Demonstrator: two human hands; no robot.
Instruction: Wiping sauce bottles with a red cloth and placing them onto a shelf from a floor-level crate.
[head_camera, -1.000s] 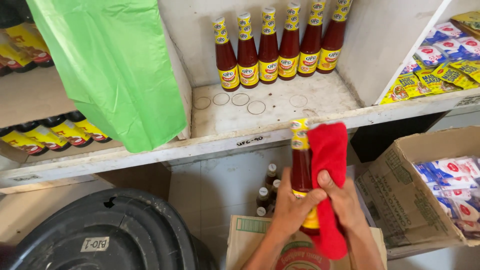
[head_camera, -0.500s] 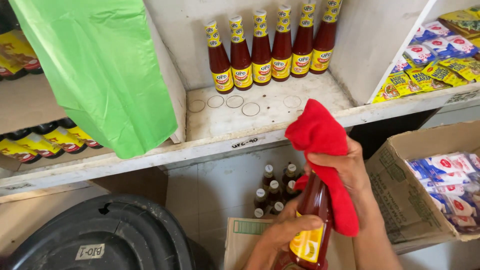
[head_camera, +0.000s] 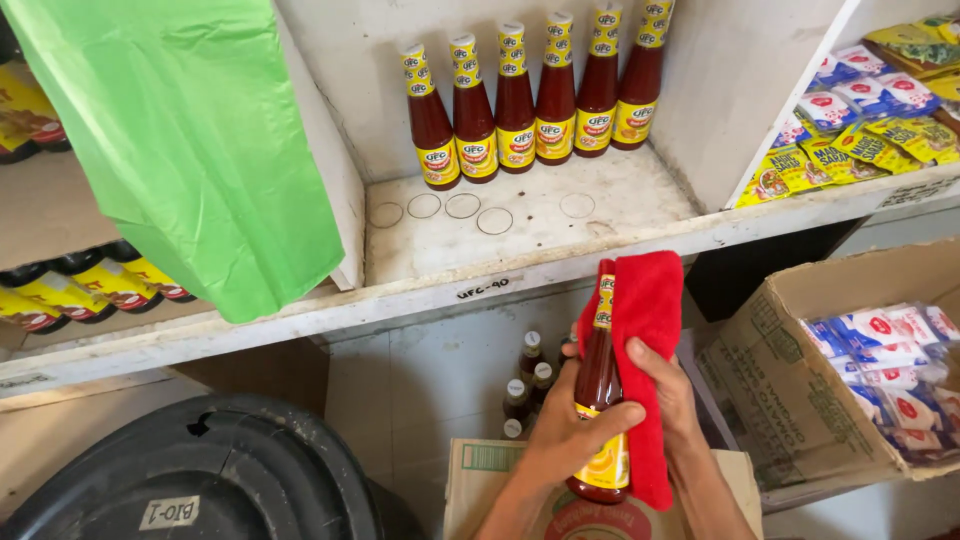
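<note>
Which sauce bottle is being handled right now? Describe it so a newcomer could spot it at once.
Start at the white shelf with a row of red sauce bottles at its back. Below its front edge, above a cardboard box, the left hand grips one sauce bottle. Unlike the shelved ones, it is off the shelf, with a red cloth pressed against it by the right hand.

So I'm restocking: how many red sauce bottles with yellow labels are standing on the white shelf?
6, in one row at the shelf's back. A seventh red sauce bottle is in the hands, off the shelf.
</note>
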